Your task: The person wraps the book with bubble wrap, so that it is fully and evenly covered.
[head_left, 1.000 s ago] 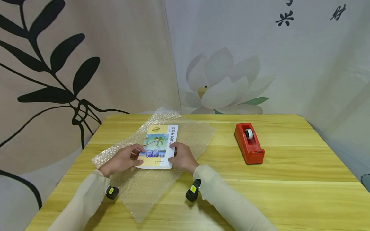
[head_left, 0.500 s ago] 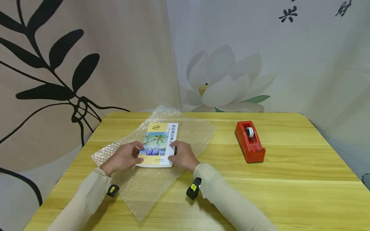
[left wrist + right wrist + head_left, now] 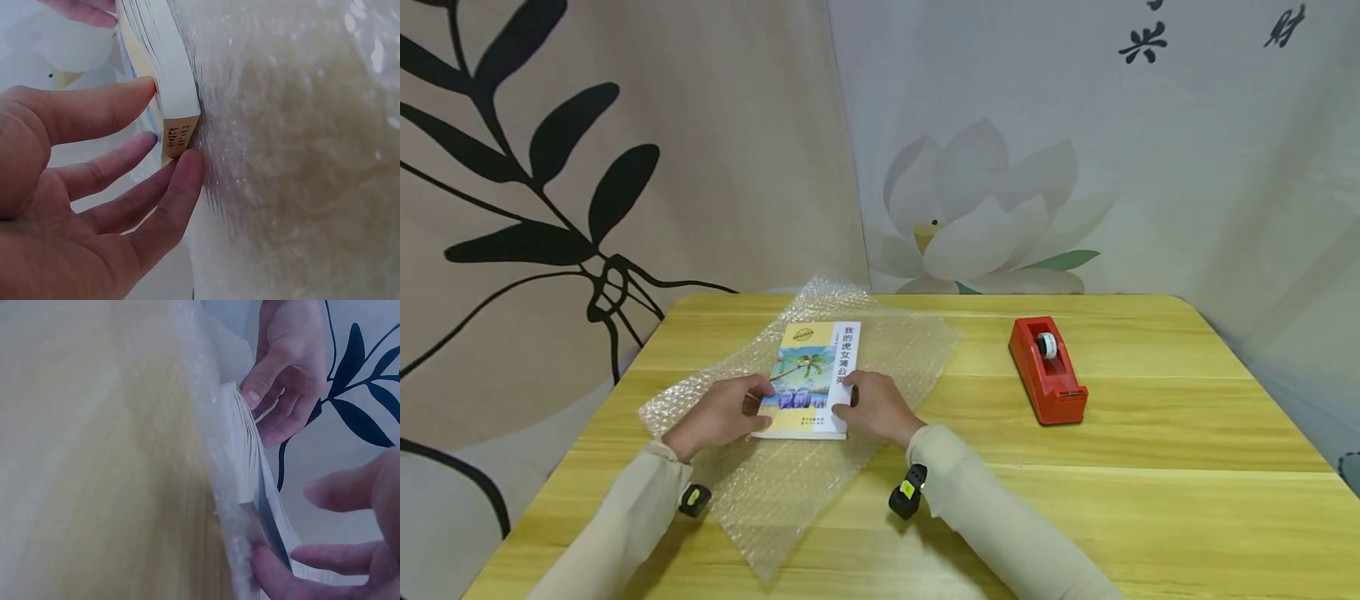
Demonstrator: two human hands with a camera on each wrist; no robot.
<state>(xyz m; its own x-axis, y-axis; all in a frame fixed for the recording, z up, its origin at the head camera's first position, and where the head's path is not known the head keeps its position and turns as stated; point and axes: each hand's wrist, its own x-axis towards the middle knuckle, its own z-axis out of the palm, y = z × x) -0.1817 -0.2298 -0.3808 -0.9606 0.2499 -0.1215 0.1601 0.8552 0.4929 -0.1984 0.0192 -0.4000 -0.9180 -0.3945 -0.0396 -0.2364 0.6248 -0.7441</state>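
Note:
A paperback book with a palm-tree picture on its cover lies on a sheet of bubble wrap. My left hand holds the book's left side near the front corner; in the left wrist view the thumb meets the page edge and the fingers lie along the side. At the right side is my right hand, with fingertips at the book's edge in the right wrist view. There the right thumb stands a little apart from the cover. Fingertips under the edges are partly hidden.
A red tape dispenser with a small roll stands to the right on the wooden table. Behind the table hangs a curtain printed with leaves and a lotus. The bubble wrap's far corner reaches the table's back edge.
The book's front edge shows less thickness now and looks straighter, so the book lies flatter. Both hands stay at its sides. The head view has shifted slightly.

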